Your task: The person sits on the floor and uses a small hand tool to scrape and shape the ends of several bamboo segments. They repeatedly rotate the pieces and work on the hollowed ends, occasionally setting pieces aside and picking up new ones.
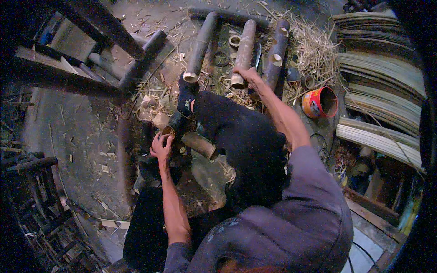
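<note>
My right hand [246,76] reaches forward and grips the near end of a brownish bamboo pole [246,43], close to its cut, hollow mouth. At the left, my left hand [161,144] has its fingers curled on the rim of a round, hollow bamboo end [168,131]; how far that piece runs behind the hand is hard to see. Beside it a short bamboo tube [199,145] lies slanted by my leg. A greyish bamboo pole [201,45] lies left of the gripped one, its cut end near my foot. To the right is a dark pole with notched holes [278,52].
A dark crosswise pole [230,17] lies at the far end. An orange-red tub [320,102] stands at right, near piled straw-like shavings [314,41] and stacked bamboo strips [382,73]. Dark frames [98,43] rise at the upper left. A blade [258,55] lies between poles.
</note>
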The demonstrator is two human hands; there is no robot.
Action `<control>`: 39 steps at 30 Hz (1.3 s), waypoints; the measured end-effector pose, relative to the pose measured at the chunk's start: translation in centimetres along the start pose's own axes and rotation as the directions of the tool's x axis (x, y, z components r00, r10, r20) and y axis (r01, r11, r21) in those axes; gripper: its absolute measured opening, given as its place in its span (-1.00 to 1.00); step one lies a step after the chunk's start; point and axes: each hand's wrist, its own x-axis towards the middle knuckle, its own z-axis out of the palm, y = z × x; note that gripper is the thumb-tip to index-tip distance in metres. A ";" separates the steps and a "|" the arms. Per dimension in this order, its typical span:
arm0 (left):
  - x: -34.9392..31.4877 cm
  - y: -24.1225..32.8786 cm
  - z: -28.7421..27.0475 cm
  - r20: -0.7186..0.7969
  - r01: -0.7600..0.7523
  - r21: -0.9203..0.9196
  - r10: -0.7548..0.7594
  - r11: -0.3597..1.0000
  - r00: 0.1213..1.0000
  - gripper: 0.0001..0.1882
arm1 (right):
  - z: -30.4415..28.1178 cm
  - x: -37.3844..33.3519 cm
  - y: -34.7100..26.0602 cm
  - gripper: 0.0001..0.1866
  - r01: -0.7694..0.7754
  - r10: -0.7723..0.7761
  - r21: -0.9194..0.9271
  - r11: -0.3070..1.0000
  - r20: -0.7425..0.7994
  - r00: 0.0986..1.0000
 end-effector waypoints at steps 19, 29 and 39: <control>5.0 18.6 -10.2 -0.042 -0.140 -0.751 0.165 0.645 0.985 -0.60 | -8.8 -11.9 -1.1 -0.46 0.324 -0.395 0.382 0.865 0.123 0.910; 1.5 41.6 -19.7 -0.216 -0.697 -0.518 0.712 0.496 0.668 -0.38 | -10.2 -27.8 -9.8 -0.14 0.839 -0.770 0.163 0.520 -0.335 0.542; -6.0 51.1 -26.2 -0.493 -0.693 -0.496 0.487 0.524 0.721 -0.31 | -9.6 -34.0 -12.7 -0.26 0.994 -0.958 -0.106 -0.004 -0.284 -0.034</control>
